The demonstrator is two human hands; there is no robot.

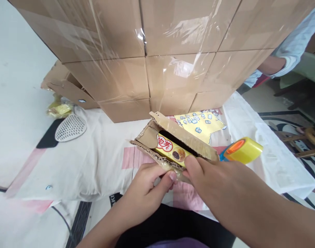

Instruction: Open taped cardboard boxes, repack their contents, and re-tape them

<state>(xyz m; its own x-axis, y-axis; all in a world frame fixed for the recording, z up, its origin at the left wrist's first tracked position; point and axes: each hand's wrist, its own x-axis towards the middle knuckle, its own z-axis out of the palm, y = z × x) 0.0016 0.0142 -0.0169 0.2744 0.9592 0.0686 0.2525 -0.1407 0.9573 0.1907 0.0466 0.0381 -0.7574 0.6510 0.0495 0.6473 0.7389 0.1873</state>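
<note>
A small torn cardboard box (147, 137) is held tilted over the table, its top parted. Inside it lies a yellow snack carton (173, 152) with red lettering and a picture of a filled puff. My left hand (152, 184) pinches the near edge of the cardboard, where clear tape shows. My right hand (211, 175) is closed round the box's right end, the thumb beside the yellow carton; some fingers are hidden beneath. Just past that hand rests a yellow tape roll (246, 150) with an orange core and a blue part.
Behind stands a tall stack of plastic-wrapped cartons (170, 79). A yellow sheet with small stickers (199, 125) lies at its foot. At left are a white perforated mesh piece (71, 128) and an opened carton (67, 86). Another person's sleeve (292, 51) shows at upper right.
</note>
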